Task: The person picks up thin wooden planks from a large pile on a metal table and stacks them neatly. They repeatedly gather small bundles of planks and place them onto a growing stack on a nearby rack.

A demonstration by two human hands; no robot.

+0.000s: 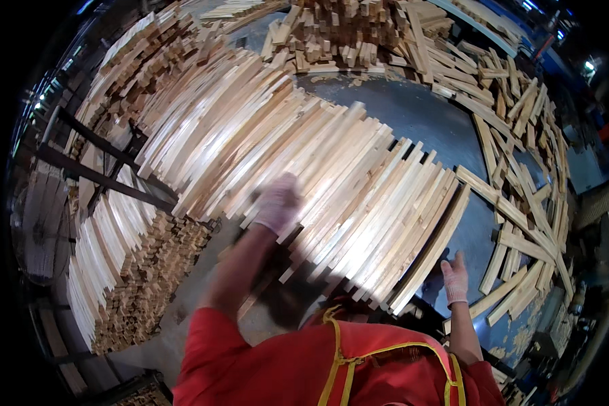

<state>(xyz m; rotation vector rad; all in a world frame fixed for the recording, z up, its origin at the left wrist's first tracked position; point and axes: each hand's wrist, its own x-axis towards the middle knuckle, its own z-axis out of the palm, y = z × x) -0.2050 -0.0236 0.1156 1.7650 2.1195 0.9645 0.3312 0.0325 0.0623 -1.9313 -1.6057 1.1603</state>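
A long row of pale wooden strips [358, 196] lies side by side across a dark metal table. My left hand [279, 203], in a light glove and smeared by motion, is over the near ends of the strips at the middle of the row. Whether its fingers grip a strip cannot be made out. My right hand [455, 277], gloved too, is at the right end of the row, thumb and fingers apart and holding nothing. Closest to it is the last strip [433, 250], set slightly apart from the others.
Loose strips [521, 223] lie criss-cross along the right of the metal table [412, 108]. Stacked wood [345, 34] stands at the far side, with more piled at far left [142, 61]. Beside a black metal rail [108, 172], another stack [142, 271] sits lower at left.
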